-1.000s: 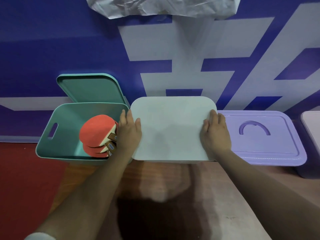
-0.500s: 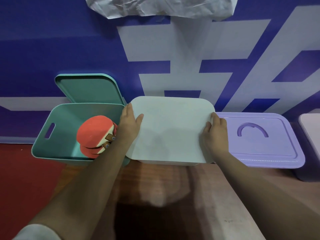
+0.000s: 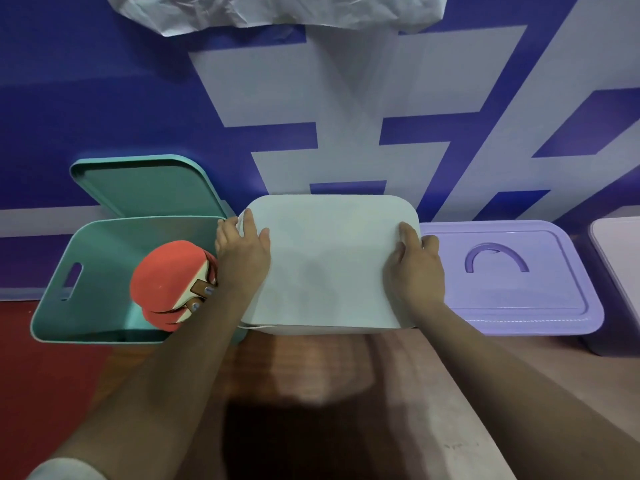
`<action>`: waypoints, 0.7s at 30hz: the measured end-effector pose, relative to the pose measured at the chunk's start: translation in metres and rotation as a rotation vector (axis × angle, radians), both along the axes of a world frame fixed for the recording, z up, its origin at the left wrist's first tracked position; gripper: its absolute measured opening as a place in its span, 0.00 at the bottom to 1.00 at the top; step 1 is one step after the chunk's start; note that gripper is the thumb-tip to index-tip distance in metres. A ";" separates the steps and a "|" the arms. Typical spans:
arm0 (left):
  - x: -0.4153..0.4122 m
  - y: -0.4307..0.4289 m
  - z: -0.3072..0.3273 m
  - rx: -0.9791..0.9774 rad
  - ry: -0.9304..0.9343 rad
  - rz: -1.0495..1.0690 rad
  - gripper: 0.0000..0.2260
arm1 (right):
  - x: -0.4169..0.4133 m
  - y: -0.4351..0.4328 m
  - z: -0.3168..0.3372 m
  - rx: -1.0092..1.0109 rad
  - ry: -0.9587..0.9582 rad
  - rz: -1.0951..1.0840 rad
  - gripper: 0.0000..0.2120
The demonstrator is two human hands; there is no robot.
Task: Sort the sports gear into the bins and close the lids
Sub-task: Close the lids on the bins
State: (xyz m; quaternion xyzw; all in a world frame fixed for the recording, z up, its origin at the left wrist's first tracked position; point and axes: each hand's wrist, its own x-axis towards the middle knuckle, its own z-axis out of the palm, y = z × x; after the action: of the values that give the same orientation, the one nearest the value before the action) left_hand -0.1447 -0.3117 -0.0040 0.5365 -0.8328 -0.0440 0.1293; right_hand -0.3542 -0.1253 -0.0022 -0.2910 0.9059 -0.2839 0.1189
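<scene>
- Blue wall (image 3: pixel 104 98) with big white lettering behind; crumpled white sheet (image 3: pixel 277 8) hangs at the top edge.
- Bins sit in a row against the wall on a wood-toned surface (image 3: pixel 398 393); red patch (image 3: pixel 45 393) at left.
- Teal bin (image 3: pixel 62 317), far left: open. Its teal lid (image 3: pixel 145 188) leans upright against the wall behind it.
- Red table-tennis paddles (image 3: pixel 169 271) stacked inside the teal bin, tilted, handles toward the left forearm.
- White lid (image 3: pixel 329 258) lies on top of the middle white bin (image 3: pixel 311 330); only a thin strip of the bin shows under the lid's front edge. Whether the lid is fully seated: cannot tell.
- Left hand (image 3: pixel 242 258): laid flat on the lid's left edge, fingers straight and slightly spread, outer fingers past the edge toward the teal bin.
- Right hand (image 3: pixel 415 268): grips the lid's right edge, thumb on top, fingers bent down over the side.
- Purple bin (image 3: pixel 519 306), just right of the white one: lid on, arched handle (image 3: pixel 497 258) recessed in the top.
- Pale bin (image 3: pixel 620 254) cut off at the far right, lid on.
</scene>
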 end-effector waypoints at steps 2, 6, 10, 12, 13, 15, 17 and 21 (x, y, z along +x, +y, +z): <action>-0.005 -0.001 -0.001 0.034 -0.039 -0.005 0.23 | -0.006 0.000 0.001 -0.021 -0.116 -0.037 0.21; -0.009 0.000 0.002 0.067 -0.041 0.026 0.22 | -0.018 0.007 0.001 -0.123 -0.243 -0.007 0.23; -0.016 0.014 0.006 0.028 -0.010 -0.017 0.21 | -0.026 0.026 0.005 -0.169 -0.313 -0.016 0.24; -0.020 0.024 0.008 0.077 0.016 -0.024 0.21 | -0.031 0.032 0.007 -0.161 -0.304 -0.022 0.24; -0.023 0.028 0.010 0.104 0.037 -0.024 0.21 | -0.035 0.034 0.007 -0.152 -0.294 -0.021 0.24; -0.023 0.034 0.011 0.164 0.106 -0.023 0.21 | -0.039 0.035 0.008 -0.130 -0.271 0.002 0.24; -0.019 0.035 0.012 0.246 0.197 -0.010 0.22 | -0.038 0.035 0.009 -0.094 -0.229 0.046 0.24; -0.011 0.031 0.016 0.323 0.229 0.006 0.23 | -0.028 0.034 0.011 -0.019 -0.154 0.109 0.21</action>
State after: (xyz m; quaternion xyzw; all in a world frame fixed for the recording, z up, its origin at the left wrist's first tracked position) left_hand -0.1555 -0.2807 0.0116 0.5442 -0.7931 -0.2376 0.1356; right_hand -0.3822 -0.0913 0.0092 -0.3185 0.8740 -0.3072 0.2006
